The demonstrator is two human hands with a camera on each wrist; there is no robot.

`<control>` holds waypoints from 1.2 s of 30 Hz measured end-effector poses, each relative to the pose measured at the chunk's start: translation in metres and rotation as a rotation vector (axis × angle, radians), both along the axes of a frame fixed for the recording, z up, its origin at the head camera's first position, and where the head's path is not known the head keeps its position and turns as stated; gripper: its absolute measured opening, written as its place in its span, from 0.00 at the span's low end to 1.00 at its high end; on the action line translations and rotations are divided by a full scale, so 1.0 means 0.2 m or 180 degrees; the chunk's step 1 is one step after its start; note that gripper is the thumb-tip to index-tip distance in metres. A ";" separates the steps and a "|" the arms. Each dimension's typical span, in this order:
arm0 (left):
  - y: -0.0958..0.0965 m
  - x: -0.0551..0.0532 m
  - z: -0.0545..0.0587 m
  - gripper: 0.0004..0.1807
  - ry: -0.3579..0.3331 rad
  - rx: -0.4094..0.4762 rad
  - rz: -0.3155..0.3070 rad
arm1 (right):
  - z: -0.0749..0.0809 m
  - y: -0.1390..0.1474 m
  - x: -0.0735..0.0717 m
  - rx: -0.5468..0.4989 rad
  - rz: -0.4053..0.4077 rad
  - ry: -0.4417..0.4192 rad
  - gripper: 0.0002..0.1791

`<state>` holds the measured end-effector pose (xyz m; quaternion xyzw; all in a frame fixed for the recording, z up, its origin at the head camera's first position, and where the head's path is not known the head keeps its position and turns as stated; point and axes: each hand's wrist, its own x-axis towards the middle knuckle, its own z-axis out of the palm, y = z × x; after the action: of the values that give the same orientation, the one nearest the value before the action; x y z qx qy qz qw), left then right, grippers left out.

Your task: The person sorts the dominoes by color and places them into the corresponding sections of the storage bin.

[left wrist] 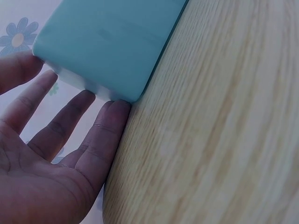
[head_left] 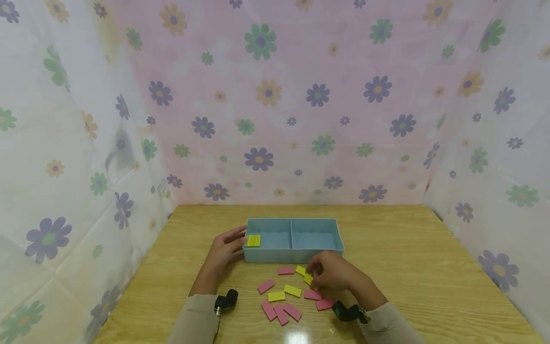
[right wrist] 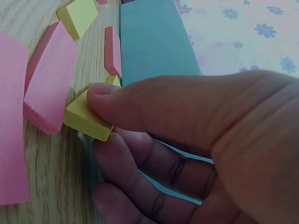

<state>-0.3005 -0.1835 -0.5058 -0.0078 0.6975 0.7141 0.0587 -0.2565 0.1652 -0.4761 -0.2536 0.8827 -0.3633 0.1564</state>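
At left, with left grip (head_left: 225,248) unclenched, extended fingers touching end wall of blue divided box (head_left: 279,256); inside its left compartment, yellow blocks (head_left: 254,241). Farther right, in front of the box, pink blocks (head_left: 281,314) on wooden surface (head_left: 386,243). Then, pinched in right grip (head_left: 337,274) by thumb and fingers, yellow domino-shaped block (right wrist: 88,122), near the surface, contact not clear. Probably light, stiff, little slippery, not fragile; best to hold by long edges.

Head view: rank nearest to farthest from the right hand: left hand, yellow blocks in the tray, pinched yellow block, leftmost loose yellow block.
1. Pinched yellow block: in the right hand.
2. Leftmost loose yellow block: left, in front of the tray.
3. Yellow blocks: tray's left compartment.
4. Left hand: tray's left end.
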 end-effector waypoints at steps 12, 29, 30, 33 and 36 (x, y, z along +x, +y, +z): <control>0.01 0.01 0.01 0.26 -0.0016 0.0033 0.0002 | 0.02 0.02 -0.01 -0.0016 -0.0014 0.0078 0.09; -0.01 0.01 0.00 0.26 -0.0042 -0.0020 0.0035 | 0.07 0.01 -0.01 -0.0148 -0.0178 0.0268 0.06; -0.01 0.00 0.00 0.26 -0.0026 -0.0023 0.0018 | 0.08 0.01 -0.01 -0.0169 -0.0222 0.0294 0.06; -0.01 0.00 0.00 0.26 -0.0023 -0.0022 -0.0016 | 0.10 0.00 -0.01 -0.0208 -0.0373 0.0347 0.06; -0.01 0.00 -0.01 0.26 -0.0008 -0.0012 -0.0025 | 0.12 -0.01 -0.02 -0.0262 -0.0520 0.0369 0.07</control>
<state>-0.3005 -0.1849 -0.5077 -0.0061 0.6988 0.7125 0.0623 -0.2612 0.1631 -0.4527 -0.2075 0.8924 -0.3955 0.0645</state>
